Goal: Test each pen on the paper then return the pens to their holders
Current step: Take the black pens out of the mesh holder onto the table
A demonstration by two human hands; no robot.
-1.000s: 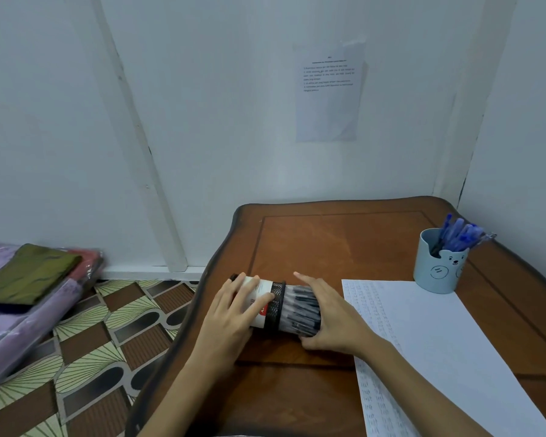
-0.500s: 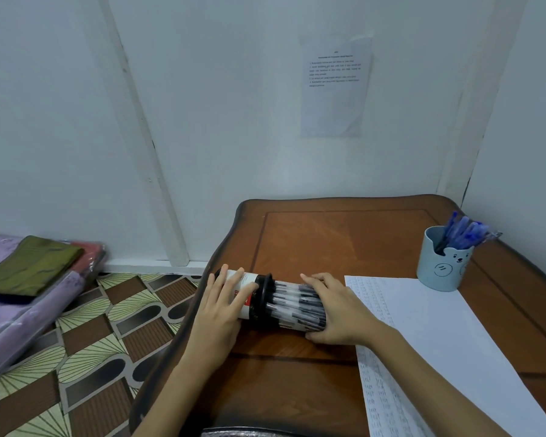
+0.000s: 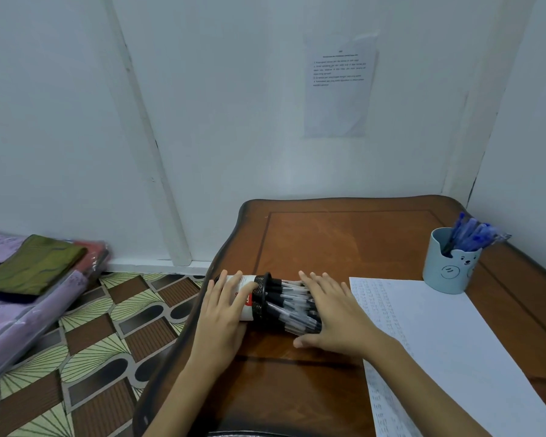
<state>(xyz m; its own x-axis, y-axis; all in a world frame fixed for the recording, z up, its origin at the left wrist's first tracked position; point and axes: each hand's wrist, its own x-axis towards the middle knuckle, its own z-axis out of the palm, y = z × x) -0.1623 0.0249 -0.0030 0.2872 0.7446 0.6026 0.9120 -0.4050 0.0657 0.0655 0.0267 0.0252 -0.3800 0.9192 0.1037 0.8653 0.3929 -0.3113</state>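
A black mesh pen holder (image 3: 260,300) with a white label lies on its side near the left edge of the brown table (image 3: 344,241). A bundle of black pens (image 3: 292,307) sticks out of its mouth to the right. My left hand (image 3: 223,313) grips the holder's white end. My right hand (image 3: 334,313) rests flat over the pens' free ends. A sheet of paper (image 3: 448,345) with rows of small marks along its left side lies to the right. A pale blue bear-faced cup (image 3: 448,266) full of blue pens (image 3: 472,236) stands at the back right.
White walls close in behind and to the right of the table, with a printed sheet (image 3: 339,86) taped up. Left of the table is patterned floor (image 3: 85,339) and folded fabrics in plastic (image 3: 29,279).
The holder and pens have slid a little to the left along the table. My right hand has flattened out over the pen ends. The view has tilted slightly.
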